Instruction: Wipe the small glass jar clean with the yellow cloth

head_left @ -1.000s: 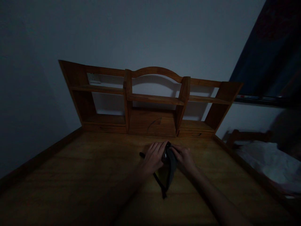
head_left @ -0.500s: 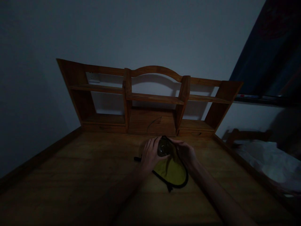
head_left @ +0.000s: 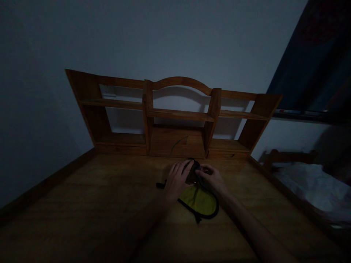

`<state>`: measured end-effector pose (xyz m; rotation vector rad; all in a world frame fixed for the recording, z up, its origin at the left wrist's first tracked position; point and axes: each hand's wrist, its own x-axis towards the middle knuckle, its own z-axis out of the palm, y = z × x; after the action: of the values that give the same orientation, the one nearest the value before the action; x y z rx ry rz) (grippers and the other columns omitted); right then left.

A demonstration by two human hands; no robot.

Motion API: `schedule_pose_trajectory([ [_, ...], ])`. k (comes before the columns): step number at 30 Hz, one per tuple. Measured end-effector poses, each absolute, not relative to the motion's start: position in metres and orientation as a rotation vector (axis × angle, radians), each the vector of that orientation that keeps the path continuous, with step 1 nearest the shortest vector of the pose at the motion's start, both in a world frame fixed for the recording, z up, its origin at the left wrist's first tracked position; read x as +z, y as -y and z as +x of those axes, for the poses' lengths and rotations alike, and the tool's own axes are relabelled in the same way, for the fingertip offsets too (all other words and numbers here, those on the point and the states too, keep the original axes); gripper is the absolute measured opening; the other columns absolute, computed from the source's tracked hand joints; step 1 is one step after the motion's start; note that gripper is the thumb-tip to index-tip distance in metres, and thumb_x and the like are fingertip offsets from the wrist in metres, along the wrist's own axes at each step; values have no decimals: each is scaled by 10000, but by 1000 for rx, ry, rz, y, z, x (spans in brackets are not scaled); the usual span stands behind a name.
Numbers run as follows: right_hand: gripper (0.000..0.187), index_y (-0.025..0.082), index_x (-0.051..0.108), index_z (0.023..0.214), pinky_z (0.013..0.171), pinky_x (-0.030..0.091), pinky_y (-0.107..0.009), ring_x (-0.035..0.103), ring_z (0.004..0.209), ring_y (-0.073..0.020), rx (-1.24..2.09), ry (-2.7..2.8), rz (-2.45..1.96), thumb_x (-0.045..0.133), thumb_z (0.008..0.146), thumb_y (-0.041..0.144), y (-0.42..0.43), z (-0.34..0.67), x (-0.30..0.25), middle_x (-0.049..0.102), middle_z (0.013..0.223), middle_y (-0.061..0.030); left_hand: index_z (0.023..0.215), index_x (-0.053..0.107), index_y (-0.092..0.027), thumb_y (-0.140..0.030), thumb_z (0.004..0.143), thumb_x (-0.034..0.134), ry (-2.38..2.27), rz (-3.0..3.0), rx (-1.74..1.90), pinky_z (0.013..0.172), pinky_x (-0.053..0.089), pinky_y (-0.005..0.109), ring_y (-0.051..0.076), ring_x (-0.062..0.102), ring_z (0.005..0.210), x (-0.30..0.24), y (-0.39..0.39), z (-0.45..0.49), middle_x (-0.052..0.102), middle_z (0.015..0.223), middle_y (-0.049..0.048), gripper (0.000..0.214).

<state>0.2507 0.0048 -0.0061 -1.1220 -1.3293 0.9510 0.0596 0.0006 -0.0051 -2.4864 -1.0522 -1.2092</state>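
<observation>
A zip pouch point(head_left: 201, 201) with a yellow-green lining and dark edging lies spread on the wooden desk. At its far end is a dark, glossy object point(head_left: 192, 178), partly covered; its kind is too dark to tell. My left hand point(head_left: 177, 179) curves over this object from the left, fingers bent and thumb along its near side. On the other side, my right hand point(head_left: 212, 177) pinches the pouch's dark edge between thumb and fingers. A short dark strap point(head_left: 160, 185) sticks out left of my left hand.
A wooden shelf unit point(head_left: 179, 116) stands along the back of the desk point(head_left: 109, 204) against a pale wall. A raised rim point(head_left: 49, 180) borders the desk's left side. Beyond the right edge are crumpled white cloth or plastic point(head_left: 309, 182) and a dark curtain point(head_left: 309, 73).
My right hand has shifted its fingers along the pouch's edge, and the raised right side of the pouch has dropped lower. Less of the glossy object shows. My left hand has barely moved.
</observation>
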Motion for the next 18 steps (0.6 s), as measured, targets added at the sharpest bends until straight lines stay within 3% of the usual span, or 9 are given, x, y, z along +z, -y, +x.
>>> schedule_pose_trajectory([
  [7,332,177,694,982,804,467,-321,632,869,-222,1147,1456,-1030,703,771,433,2,251,-7,703,935,-49,1456,289,-221,-343,766,726,954,-2525,-1113,1055,357,429,284,485,1243,-4,1,58,483,1390,121,826],
  [18,408,195,672,1087,922,432,-351,608,982,-241,1325,1311,-876,746,700,303,6,246,-11,690,1053,-55,1461,281,-200,-442,800,669,829,-2570,-978,1067,332,437,282,479,1235,1,3,54,486,1393,124,803],
])
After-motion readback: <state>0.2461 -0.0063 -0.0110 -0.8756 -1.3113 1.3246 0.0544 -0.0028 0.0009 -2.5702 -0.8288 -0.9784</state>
